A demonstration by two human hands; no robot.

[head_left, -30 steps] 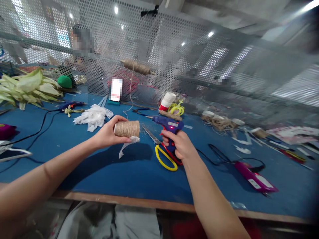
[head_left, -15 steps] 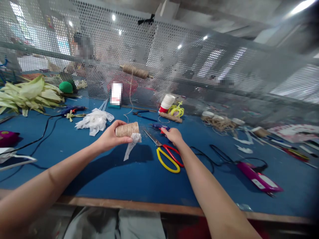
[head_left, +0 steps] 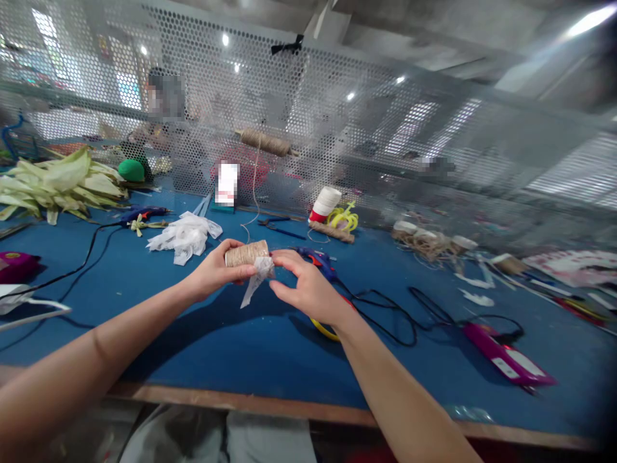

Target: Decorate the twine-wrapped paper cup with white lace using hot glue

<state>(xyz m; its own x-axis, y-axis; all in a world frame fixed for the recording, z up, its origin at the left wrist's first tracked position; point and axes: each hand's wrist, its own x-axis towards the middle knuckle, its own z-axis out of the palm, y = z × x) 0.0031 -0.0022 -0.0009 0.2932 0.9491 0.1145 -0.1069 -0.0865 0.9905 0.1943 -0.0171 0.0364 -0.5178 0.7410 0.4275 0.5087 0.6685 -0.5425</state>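
Pale daylight and ceiling lamps are lighting a blue table (head_left: 270, 373) fairly evenly.
High above the table's right side, a strip lamp (head_left: 590, 20) is glaring white; smaller lamps are burning as spots above its middle. Windows (head_left: 45, 26) beyond its left end are washing out. Over its near left part, the left hand (head_left: 212, 273) and forearm are casting a broad, soft shadow. At its back, a phone (head_left: 226, 183) is glowing under pixel blocks, and a mesh screen (head_left: 284, 83) is hazing the background. Near its middle, a twine spool (head_left: 247, 253) is showing fairly crisp, while a paper fan (head_left: 569, 265) at its right end is smearing and stretching towards a blackening edge.
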